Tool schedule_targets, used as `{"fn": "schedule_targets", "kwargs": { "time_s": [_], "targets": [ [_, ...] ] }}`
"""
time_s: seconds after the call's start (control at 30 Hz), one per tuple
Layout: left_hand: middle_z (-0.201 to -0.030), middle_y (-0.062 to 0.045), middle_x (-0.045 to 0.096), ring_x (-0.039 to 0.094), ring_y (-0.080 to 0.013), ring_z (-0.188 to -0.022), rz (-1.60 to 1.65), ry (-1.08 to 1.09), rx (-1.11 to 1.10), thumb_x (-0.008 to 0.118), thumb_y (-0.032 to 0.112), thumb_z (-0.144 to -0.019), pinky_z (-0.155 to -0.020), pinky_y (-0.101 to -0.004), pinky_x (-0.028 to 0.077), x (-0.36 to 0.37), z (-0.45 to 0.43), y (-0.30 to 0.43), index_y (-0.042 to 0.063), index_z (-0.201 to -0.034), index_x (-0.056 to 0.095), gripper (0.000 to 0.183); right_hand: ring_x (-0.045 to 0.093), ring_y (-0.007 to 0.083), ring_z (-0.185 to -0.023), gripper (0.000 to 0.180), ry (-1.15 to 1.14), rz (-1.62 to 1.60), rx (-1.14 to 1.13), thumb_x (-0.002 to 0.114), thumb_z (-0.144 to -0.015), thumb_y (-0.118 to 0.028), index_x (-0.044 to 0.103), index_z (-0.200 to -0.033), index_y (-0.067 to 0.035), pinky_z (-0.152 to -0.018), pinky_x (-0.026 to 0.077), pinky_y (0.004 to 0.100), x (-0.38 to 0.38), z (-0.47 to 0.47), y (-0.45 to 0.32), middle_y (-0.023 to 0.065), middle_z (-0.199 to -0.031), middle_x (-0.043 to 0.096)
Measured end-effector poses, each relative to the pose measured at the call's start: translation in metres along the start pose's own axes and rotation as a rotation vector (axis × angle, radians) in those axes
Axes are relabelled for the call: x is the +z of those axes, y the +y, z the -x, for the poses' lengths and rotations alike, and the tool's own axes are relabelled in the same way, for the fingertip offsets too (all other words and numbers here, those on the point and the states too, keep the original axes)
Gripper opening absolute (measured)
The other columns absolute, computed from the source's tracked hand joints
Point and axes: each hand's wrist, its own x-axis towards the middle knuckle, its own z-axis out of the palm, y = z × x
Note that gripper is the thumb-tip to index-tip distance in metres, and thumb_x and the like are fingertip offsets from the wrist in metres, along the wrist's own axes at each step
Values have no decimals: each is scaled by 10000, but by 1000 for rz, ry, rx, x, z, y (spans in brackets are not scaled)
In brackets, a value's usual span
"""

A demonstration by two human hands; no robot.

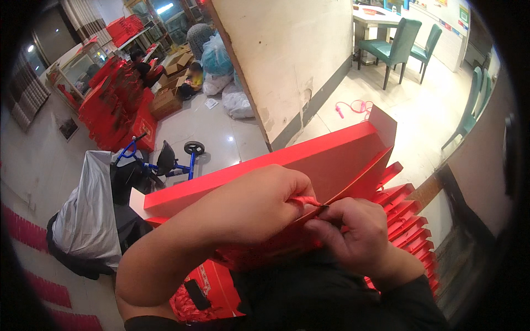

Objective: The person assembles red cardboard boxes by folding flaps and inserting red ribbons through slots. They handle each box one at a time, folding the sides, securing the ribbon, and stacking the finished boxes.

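A large red cardboard box, its upper side open and its end flaps raised, lies across in front of my body. My left hand reaches over its near wall and is closed on a red ribbon. That ribbon runs to a small dark spot at the wall's edge. There my right hand pinches the near wall between thumb and forefinger, from the outer side. My fingers partly hide the point where ribbon and cardboard meet.
At my right stands a stack of red boxes. Below left, a black object lies on red ribbons. Beyond are a blue child's tricycle, a covered scooter, more red boxes, green chairs and two seated people.
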Motion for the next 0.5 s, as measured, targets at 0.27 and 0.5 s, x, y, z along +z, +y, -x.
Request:
{"fn": "schedule_targets", "kwargs": {
  "time_s": [0.27, 0.5],
  "targets": [
    [-918, -137, 702, 673, -232, -855, -52, 211, -57, 607, 132, -989, -784, -331, 528, 13, -2, -3, -2, -1141, 618, 203, 678, 319, -637, 186, -265, -149, 164, 756, -905, -204, 653, -867, -54, -590, 543, 401, -7, 7, 6, 131, -719, 671],
    [-817, -115, 702, 675, -281, -717, -389, 385, 296, 801, 184, -829, -655, -343, 533, 20, 17, -7, 51, -1028, 705, 258, 687, 371, -742, 228, -629, -20, 64, 662, -947, -286, 714, -939, -63, -718, 559, 459, -15, 13, 36, 177, -781, 695]
  ]
}}
